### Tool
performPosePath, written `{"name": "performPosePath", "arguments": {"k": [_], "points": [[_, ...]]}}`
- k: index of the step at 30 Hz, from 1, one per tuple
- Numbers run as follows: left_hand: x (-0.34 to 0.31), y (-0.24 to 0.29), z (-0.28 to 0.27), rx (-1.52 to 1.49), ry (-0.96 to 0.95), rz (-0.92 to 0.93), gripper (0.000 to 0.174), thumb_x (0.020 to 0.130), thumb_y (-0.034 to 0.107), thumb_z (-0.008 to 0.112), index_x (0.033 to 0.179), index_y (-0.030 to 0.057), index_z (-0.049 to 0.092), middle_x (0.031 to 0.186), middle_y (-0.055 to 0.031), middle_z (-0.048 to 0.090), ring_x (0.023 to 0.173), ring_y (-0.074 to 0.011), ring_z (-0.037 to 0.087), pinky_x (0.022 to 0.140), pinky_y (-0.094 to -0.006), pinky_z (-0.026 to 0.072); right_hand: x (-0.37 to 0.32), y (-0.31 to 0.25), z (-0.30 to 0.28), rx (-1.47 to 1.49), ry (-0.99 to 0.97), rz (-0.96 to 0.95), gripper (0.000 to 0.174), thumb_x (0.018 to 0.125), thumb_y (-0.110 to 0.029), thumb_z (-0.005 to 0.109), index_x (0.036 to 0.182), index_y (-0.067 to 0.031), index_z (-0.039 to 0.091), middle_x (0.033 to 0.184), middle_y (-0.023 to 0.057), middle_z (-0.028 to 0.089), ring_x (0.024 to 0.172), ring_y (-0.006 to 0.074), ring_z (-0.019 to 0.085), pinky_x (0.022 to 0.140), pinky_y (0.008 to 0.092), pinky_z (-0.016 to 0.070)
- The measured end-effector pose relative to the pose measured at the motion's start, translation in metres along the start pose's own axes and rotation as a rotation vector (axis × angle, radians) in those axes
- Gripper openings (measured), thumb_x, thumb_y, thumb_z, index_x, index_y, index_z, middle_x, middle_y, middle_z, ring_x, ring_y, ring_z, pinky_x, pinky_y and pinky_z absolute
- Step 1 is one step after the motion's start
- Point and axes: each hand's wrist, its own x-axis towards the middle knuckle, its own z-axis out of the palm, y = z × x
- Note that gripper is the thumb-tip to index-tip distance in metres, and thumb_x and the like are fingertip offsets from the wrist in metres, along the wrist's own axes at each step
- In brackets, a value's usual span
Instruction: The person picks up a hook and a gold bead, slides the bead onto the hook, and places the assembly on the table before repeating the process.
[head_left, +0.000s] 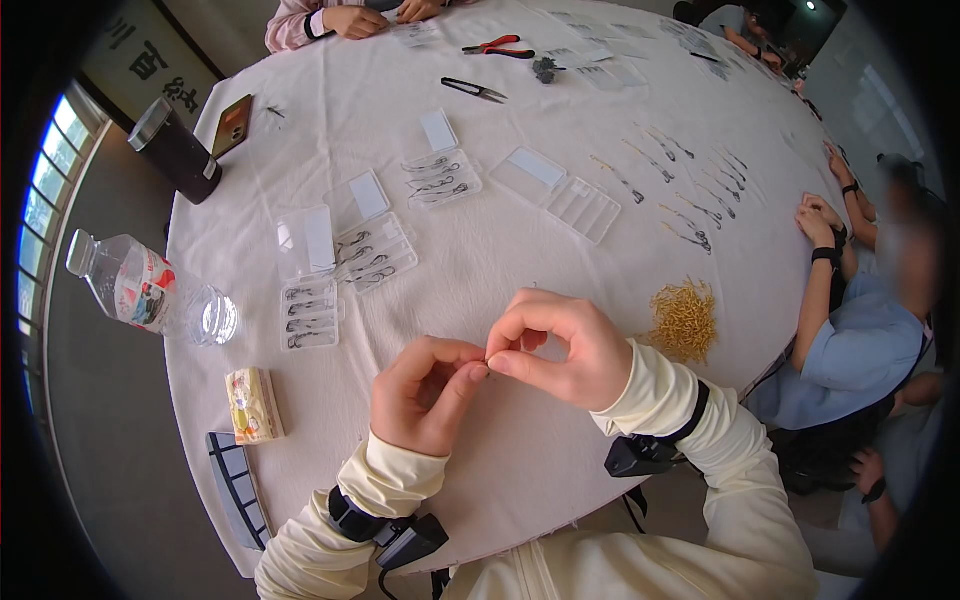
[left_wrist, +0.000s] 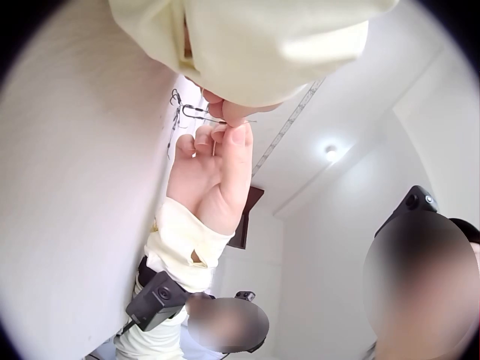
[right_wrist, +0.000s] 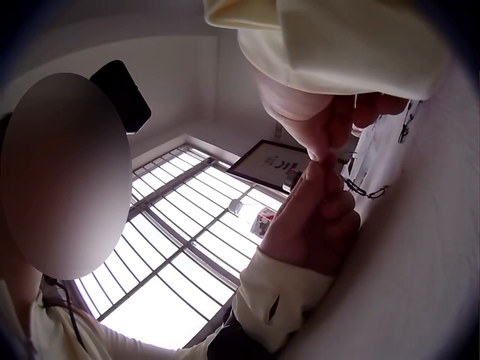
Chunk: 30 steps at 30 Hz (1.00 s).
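Note:
Both hands meet over the near middle of the table, fingertips touching. The left hand (head_left: 418, 392) pinches something tiny between thumb and index finger. From the right, the right hand (head_left: 560, 350) pinches at the same spot, thumb against index finger. In the left wrist view a thin dark hook-like wire (left_wrist: 196, 113) sticks out from the joined fingertips, beside the right hand (left_wrist: 214, 176). The right wrist view shows a dark strand (right_wrist: 365, 189) by the left hand (right_wrist: 311, 225); whether it is held is unclear. A pile of golden pieces (head_left: 684, 320) lies right of the right hand.
Clear cases with dark hooks (head_left: 310, 312) stand left of centre, near an open case (head_left: 583, 208). Hooked strands (head_left: 688, 232) lie at the right. A bottle (head_left: 150, 290), tissue pack (head_left: 255, 405), dark flask (head_left: 178, 155), snips (head_left: 474, 91) and pliers (head_left: 500, 47) are around. Other people sit at the table.

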Motion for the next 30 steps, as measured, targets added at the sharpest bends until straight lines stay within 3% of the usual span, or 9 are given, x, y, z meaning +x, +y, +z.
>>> {"name": "performPosePath", "arguments": {"k": [7,9,13,15,16,18,21,28,30], "points": [[0.001,0.0,-0.002,0.014,-0.039,0.002,0.008,0.091,0.002,0.067,0.097,-0.0016,0.063,0.086,-0.0035,0.065,0.079,-0.0082,0.061,0.072,-0.0228,0.0491,0.001,-0.002,0.002,-0.058,0.006,-0.076,0.006,0.083,-0.004,0.069,0.086,-0.0059,0.064,0.079,0.0018,0.06,0.069,0.0117,0.054,0.062,0.0259,0.0442],[0.002,0.0,-0.003,-0.085,-0.059,-0.019,0.009,0.091,0.003,0.067,0.098,-0.001,0.063,0.085,-0.0011,0.063,0.079,-0.0065,0.057,0.072,-0.0215,0.0468,0.0,-0.005,0.003,-0.031,0.015,-0.031,0.006,0.084,-0.002,0.066,0.088,-0.0046,0.063,0.082,0.0008,0.058,0.07,0.0097,0.049,0.066,0.0246,0.0423],[0.004,0.001,-0.005,-0.172,-0.015,-0.044,0.009,0.092,0.005,0.067,0.098,-0.0002,0.063,0.087,0.0004,0.063,0.079,-0.0058,0.055,0.073,-0.0203,0.0447,0.0,-0.004,-0.003,-0.012,0.06,0.018,0.008,0.083,-0.003,0.069,0.087,-0.0048,0.062,0.081,0.002,0.06,0.066,0.0119,0.054,0.06,0.0247,0.044],[0.006,0.0,-0.004,-0.172,0.053,-0.015,0.009,0.094,0.012,0.065,0.095,0.0035,0.062,0.081,0.0004,0.062,0.061,-0.0025,0.044,0.053,-0.0187,0.0331,-0.001,-0.004,-0.007,0.027,0.012,0.132,0.01,0.082,-0.002,0.07,0.088,-0.0046,0.062,0.081,0.0017,0.059,0.065,0.0118,0.055,0.06,0.0251,0.045],[0.007,0.0,-0.004,-0.172,0.054,-0.013,0.009,0.094,0.012,0.065,0.095,0.0035,0.062,0.081,0.0004,0.062,0.061,-0.0025,0.044,0.053,-0.0187,0.0331,-0.001,-0.004,-0.007,0.026,0.011,0.129,0.01,0.082,-0.002,0.07,0.088,-0.0046,0.062,0.081,0.0017,0.059,0.065,0.0118,0.055,0.06,0.0251,0.045],[0.007,-0.002,-0.005,-0.206,0.07,-0.006,0.01,0.094,0.013,0.065,0.095,0.0039,0.062,0.08,0.0003,0.062,0.059,-0.0029,0.043,0.052,-0.0192,0.0329,0.0,-0.006,-0.007,-0.209,0.021,-0.077,0.013,0.08,-0.001,0.07,0.088,-0.0048,0.061,0.08,0.0034,0.058,0.066,0.015,0.057,0.06,0.0279,0.0471],[0.008,-0.002,-0.006,-0.21,0.076,-0.007,0.009,0.094,0.012,0.066,0.095,0.004,0.063,0.08,0.0003,0.062,0.059,-0.0026,0.043,0.052,-0.0192,0.0325,0.003,0.005,0.001,-0.264,0.046,-0.284,0.017,0.079,0.0,0.071,0.088,-0.0051,0.057,0.079,0.0052,0.058,0.066,0.0193,0.058,0.06,0.0311,0.0483],[0.008,-0.002,-0.004,-0.234,0.073,0.003,0.007,0.093,0.011,0.065,0.095,0.0039,0.063,0.08,0.0012,0.061,0.059,-0.0022,0.042,0.052,-0.019,0.0311,0.002,0.008,0.012,-0.172,0.037,-0.193,0.02,0.08,0.0,0.07,0.088,-0.0047,0.052,0.076,0.0053,0.057,0.065,0.0204,0.059,0.061,0.031,0.0482],[0.008,-0.002,-0.005,-0.224,0.08,-0.016,0.007,0.093,0.01,0.065,0.094,0.004,0.063,0.08,0.0013,0.061,0.059,-0.0021,0.043,0.052,-0.0189,0.0312,0.001,0.005,0.009,-0.106,-0.041,-0.018,0.018,0.083,0.002,0.069,0.088,-0.0057,0.053,0.091,0.0048,0.066,0.076,0.0122,0.06,0.064,0.0266,0.0487]]}}
